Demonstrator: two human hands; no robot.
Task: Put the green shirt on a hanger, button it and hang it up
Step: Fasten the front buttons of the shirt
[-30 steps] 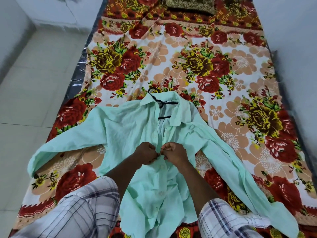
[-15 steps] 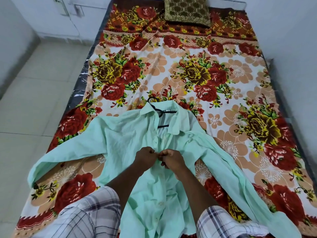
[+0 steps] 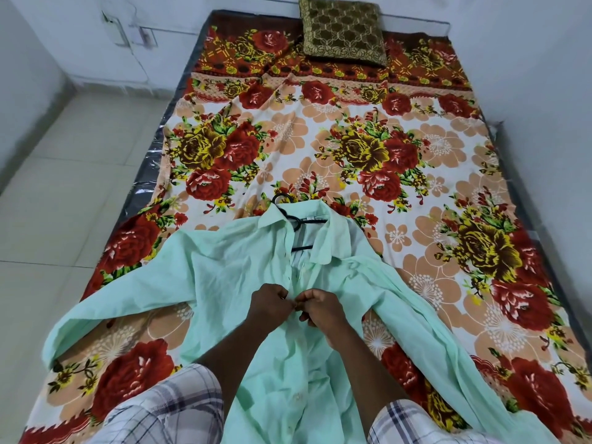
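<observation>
Shirt [image 3: 230,277] lies front-up on the bed [image 3: 432,149], collar away from you, sleeves spread left and right, hanger [image 3: 296,219] already inside the collar with its hook poking out at the top.

Left sleeve is flat and loose. The fabric looks thin, soft and light, so it likely creases and slides if you drag it.

Your left hand [image 3: 267,298] has its fingers pressed together, pinching the left placket edge at mid-chest. Your right hand [image 3: 320,307] meets it, fingers curled and pinching the other edge. The button itself is hidden between them.

Hold right at the placket, close to each button; the cloth has no stiffness elsewhere. Collar area above looks open.

To lift, take the hanger hook, not the cloth. The right sleeve trails off toward your knee and may snag.
</observation>
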